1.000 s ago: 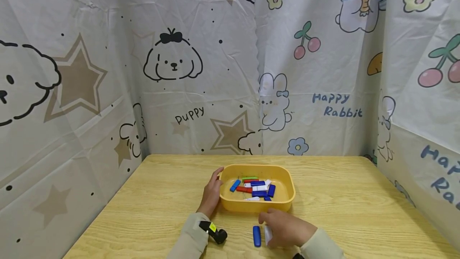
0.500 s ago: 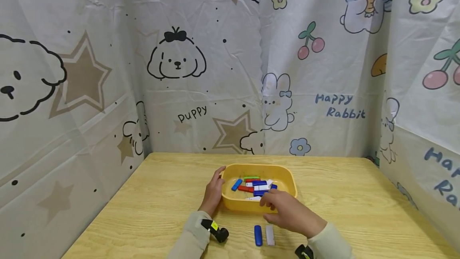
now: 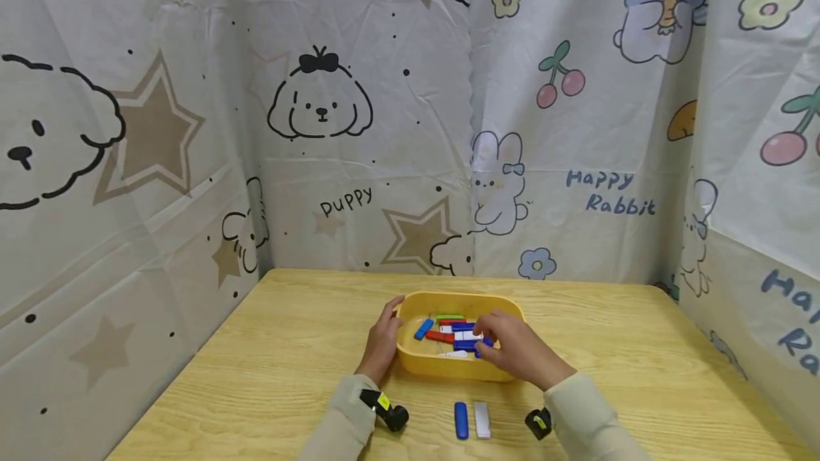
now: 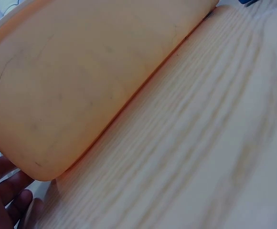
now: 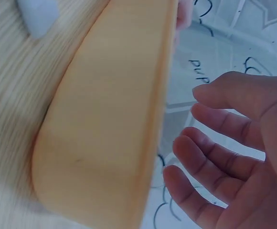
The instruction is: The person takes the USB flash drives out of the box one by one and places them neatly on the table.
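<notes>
A yellow plastic tub (image 3: 461,370) stands on the wooden table. Inside it lie several small oblong pieces: a light blue one (image 3: 423,329), a red one (image 3: 439,336), a green one (image 3: 450,317), and dark blue and white ones. My left hand (image 3: 379,347) rests against the tub's left end; in the left wrist view its fingers (image 4: 9,186) touch the tub's corner. Over the tub's right part is my right hand (image 3: 519,351), fingers loosely bent, nothing between them in the right wrist view. It partly hides the pieces beneath.
In front of the tub, a dark blue oblong piece (image 3: 461,420) and a white one (image 3: 482,420) lie side by side on the table (image 3: 307,326). Printed curtains (image 3: 359,162) hang behind and on both sides.
My right hand has left the white piece, which now lies beside the blue one, and has moved forward over the tub. The left hand stays at the tub's left end.
</notes>
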The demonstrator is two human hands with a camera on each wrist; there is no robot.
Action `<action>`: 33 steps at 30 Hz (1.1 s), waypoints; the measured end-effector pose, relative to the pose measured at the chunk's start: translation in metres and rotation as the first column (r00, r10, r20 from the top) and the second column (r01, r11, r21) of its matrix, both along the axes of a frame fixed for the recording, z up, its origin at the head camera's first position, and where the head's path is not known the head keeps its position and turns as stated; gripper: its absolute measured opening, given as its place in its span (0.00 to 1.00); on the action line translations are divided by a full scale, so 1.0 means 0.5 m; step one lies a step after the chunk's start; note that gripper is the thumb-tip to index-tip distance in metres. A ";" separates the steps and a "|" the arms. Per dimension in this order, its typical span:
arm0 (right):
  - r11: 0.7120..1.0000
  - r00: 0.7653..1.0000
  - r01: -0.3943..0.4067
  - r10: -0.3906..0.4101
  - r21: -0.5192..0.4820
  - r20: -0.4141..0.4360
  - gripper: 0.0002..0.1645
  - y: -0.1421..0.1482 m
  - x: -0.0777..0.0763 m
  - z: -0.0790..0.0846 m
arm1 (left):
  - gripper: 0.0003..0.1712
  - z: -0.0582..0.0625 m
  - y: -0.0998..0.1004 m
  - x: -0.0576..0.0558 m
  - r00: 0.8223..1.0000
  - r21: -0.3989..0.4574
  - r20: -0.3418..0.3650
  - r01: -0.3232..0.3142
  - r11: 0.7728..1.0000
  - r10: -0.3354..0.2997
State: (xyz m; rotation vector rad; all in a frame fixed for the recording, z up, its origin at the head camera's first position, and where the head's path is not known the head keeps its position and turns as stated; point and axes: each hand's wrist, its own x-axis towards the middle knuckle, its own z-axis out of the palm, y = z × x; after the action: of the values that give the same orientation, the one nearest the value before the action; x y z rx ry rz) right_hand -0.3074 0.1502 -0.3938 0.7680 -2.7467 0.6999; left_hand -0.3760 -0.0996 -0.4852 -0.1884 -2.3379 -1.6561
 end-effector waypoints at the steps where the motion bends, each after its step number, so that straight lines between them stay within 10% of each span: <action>1: 1.000 1.000 0.012 -0.012 0.003 0.002 0.08 0.002 -0.004 -0.003 | 0.27 0.000 0.001 0.000 1.000 0.004 0.003 0.000 1.000 0.000; 33: 0.991 0.973 0.124 -0.132 0.054 0.189 0.14 0.007 -0.098 -0.073 | 0.27 -0.006 0.005 -0.001 1.000 0.007 -0.009 -0.004 1.000 0.004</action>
State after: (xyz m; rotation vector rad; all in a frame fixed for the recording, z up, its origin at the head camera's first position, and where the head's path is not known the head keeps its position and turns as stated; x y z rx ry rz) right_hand -0.3562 0.1537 -0.4301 0.5507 -2.9609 0.7272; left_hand -0.3765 -0.0973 -0.4883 -0.1897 -2.3241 -1.6585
